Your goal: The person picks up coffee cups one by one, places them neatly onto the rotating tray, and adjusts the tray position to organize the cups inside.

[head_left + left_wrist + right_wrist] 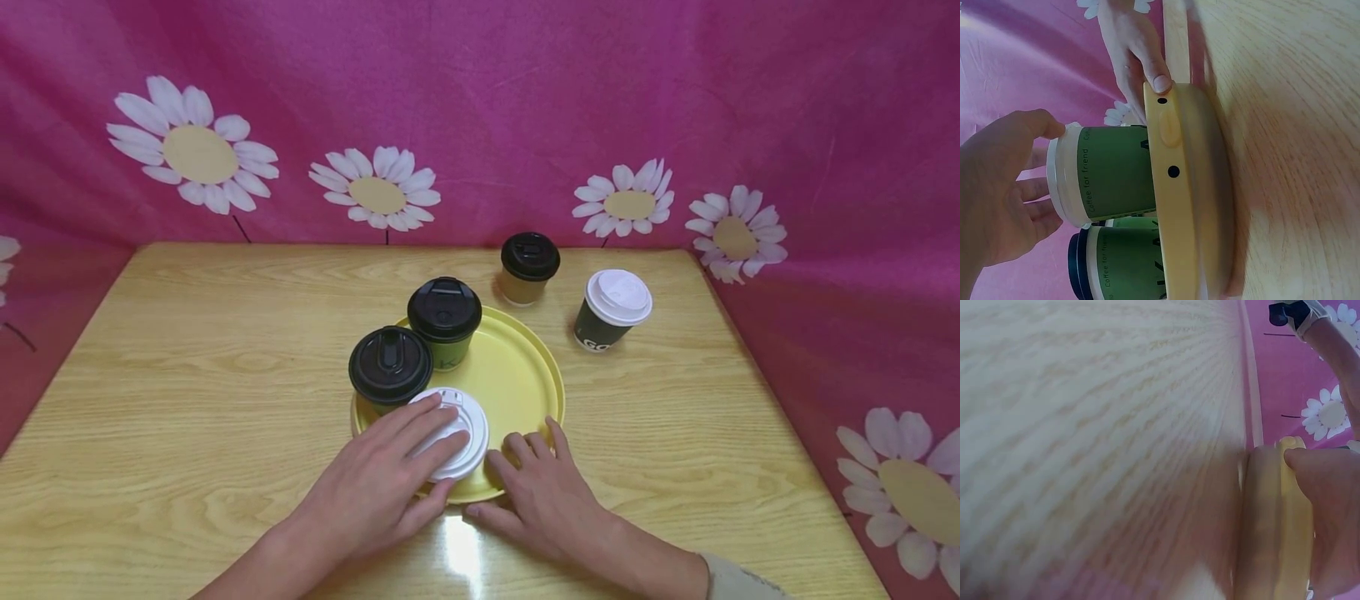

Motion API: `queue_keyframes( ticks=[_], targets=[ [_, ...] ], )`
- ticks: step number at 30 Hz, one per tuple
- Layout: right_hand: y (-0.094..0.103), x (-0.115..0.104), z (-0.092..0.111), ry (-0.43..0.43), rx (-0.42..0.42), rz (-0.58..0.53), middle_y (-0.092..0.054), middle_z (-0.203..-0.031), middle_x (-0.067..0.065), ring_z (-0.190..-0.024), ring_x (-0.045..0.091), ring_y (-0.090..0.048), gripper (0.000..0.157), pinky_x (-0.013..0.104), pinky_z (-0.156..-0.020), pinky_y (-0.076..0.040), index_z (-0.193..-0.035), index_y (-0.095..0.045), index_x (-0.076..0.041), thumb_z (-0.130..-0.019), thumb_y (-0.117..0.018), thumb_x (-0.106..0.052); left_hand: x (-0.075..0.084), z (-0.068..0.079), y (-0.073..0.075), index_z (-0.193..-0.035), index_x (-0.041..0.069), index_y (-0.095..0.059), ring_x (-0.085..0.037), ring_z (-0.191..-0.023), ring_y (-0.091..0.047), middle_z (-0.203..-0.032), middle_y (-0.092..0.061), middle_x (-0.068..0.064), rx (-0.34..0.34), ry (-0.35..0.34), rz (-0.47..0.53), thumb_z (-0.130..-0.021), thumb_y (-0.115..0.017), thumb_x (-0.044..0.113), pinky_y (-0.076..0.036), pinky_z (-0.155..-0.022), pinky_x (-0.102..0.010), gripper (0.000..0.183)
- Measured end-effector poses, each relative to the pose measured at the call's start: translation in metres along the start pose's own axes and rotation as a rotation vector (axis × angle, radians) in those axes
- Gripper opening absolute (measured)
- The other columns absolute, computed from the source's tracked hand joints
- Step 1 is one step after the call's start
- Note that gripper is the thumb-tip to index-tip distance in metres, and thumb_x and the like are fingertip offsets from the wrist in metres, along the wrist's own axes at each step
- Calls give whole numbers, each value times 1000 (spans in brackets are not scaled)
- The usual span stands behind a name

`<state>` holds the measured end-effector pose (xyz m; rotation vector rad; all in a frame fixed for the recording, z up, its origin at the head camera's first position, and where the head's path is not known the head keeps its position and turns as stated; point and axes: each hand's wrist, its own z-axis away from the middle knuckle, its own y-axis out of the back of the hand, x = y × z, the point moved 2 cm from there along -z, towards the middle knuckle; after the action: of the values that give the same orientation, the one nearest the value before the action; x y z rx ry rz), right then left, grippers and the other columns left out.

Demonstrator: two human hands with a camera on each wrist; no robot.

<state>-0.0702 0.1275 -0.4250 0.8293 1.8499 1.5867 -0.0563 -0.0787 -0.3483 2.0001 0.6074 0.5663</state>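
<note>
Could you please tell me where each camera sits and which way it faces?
Head: worn on the head, facing forward and down at the yellow tray; left hand and right hand show.
Left wrist: worn there, facing the white-lidded green cup and the tray's side; both hands show.
Right wrist: worn there, facing low across the table to the tray's edge; right hand and left arm show.
Head and left wrist share cup, tray and both hands.

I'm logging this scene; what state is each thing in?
Yellow tray: flat on table
White-lidded green cup: upright on tray
Nearer black-lidded cup: upright on tray
Farther black-lidded cup: upright on tray
Brown cup: lidded, upright on table
White-lidded dark cup: upright on table
Left hand: over white lid, grip unclear
Right hand: gripping tray
</note>
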Motion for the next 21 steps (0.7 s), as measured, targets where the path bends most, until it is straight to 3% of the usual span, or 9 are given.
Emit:
queue_keyframes(
  ticks=[12, 21],
  targets=[
    [4, 12, -3, 133, 39, 30, -52, -89, -2, -84, 24, -49, 58, 60, -100, -16, -96, -56, -21, -79, -37, -73, -2, 0, 1, -119, 9, -57, -28, -125, -38, -128, -50, -12, 11, -8, -2, -82, -58, 29, -34, -101, -43, 42],
    [7, 28, -7, 253, 12, 21, -55, -100, -2, -97, 21, -48, 63, 50, -100, -26, -104, -58, -22, -79, -34, -75, -3, 0, 1, -119, 9, -57, -28, -125, -39, -126, -51, -11, 16, -16, 5, -81, -59, 28, -35, -100, -43, 43]
  ],
)
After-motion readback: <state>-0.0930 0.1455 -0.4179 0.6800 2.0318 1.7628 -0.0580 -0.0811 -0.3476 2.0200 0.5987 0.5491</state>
